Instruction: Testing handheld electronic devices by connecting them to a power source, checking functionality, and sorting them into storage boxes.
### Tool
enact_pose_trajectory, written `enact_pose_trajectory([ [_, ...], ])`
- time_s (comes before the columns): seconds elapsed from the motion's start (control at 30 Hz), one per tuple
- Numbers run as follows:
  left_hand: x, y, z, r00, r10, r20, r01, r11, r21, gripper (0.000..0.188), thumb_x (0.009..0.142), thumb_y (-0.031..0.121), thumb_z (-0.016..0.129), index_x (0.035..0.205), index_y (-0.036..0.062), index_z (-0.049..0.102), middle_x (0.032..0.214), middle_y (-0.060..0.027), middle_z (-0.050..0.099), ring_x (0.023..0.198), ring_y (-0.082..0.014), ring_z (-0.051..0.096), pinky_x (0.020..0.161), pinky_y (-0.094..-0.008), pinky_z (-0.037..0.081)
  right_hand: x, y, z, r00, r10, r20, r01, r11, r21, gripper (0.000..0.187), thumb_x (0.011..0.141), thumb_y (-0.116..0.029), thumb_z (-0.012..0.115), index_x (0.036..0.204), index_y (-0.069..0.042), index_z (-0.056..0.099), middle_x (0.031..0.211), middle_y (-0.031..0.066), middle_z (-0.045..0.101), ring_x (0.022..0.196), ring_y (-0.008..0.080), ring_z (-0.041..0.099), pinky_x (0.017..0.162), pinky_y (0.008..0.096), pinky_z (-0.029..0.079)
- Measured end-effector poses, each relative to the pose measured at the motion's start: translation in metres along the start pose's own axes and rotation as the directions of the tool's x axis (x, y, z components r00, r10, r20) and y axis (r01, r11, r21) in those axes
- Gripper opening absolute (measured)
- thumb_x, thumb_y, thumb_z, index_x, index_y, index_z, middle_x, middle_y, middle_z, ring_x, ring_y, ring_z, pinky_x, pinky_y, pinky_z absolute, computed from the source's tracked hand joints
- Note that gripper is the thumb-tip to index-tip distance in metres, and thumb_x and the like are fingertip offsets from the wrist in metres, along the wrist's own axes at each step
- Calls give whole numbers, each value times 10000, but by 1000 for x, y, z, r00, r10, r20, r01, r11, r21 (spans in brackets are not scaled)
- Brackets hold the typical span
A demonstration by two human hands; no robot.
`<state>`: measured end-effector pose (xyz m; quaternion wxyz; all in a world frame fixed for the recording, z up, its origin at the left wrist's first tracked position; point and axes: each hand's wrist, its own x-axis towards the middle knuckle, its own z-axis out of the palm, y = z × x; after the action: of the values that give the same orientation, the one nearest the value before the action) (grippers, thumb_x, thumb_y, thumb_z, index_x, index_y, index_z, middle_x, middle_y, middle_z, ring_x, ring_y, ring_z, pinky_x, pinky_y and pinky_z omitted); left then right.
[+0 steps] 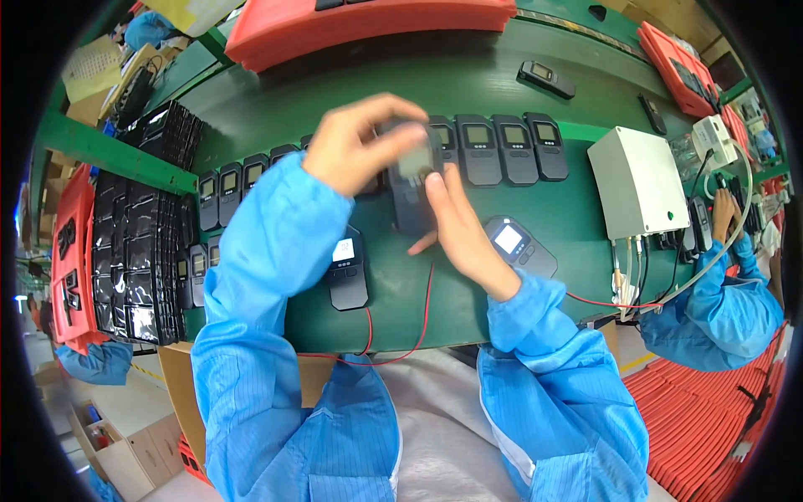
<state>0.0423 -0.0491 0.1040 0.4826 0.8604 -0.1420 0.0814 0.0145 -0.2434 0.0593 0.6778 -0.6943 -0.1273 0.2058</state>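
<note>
A black handheld device [410, 197] with a small screen is held up between my hands, blurred by motion. My left hand [360, 142] grips its upper end, thumb across the front near the screen. My right hand [462, 224] is closed on its right edge, thumb on the front below the screen. Beneath, on the green bench [456, 305], lie a similar device with a lit screen [347, 272] and another lit device [520, 247] beside my right wrist. A red wire [428, 301] loops along the bench's front edge.
Several like devices [481, 151] stand in a row behind my hands. Stacked black trays [134, 251] rise at the left. A white box [636, 184] with cables stands at the right, near another person's hand [723, 216]. A red tray [368, 33] is at the back.
</note>
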Motion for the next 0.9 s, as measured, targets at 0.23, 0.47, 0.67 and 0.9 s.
enact_pose_trajectory([
  [0.23, 96, -134, -90, 845, -139, -516, 65, 985, -158, 322, 917, 297, 690, 1082, 22, 652, 899, -24, 672, 758, -73, 593, 626, -215, 464, 9, 23, 13, 869, 161, 467, -366, 845, 390, 396, 992, -179, 516, 1348, -25, 436, 1261, 119, 532, 1106, 238, 610, 891, 330, 555],
  [0.47, 66, -224, -95, 953, 117, -281, 153, 615, 773, 490, 903, 387, 655, 1291, 96, 589, 1159, -176, 616, 1066, -346, 598, 958, -427, 477, 16, 37, 15, 816, 129, 564, -473, 711, 521, 478, 965, -95, 532, 1421, -12, 411, 1309, 121, 546, 1177, 260, 595, 988, 330, 503],
  [0.67, -69, -83, -111, 943, -285, -172, 313, 585, 748, 599, 875, 492, 652, 1312, 92, 564, 1206, -185, 585, 1079, -373, 590, 925, -426, 484, 8, 28, 9, 823, 119, 555, -479, 670, 566, 481, 986, -128, 534, 1433, -12, 402, 1333, 124, 550, 1201, 259, 588, 963, 308, 513],
  [0.9, -203, -32, -52, 869, -371, -326, 444, 295, 846, 685, 825, 520, 700, 1321, 67, 566, 1142, -165, 600, 1013, -347, 612, 868, -422, 503, -5, 9, 19, 761, 321, 564, -545, 787, 288, 311, 1018, -267, 521, 1255, -67, 498, 1153, 118, 633, 943, 243, 696, 738, 288, 574],
])
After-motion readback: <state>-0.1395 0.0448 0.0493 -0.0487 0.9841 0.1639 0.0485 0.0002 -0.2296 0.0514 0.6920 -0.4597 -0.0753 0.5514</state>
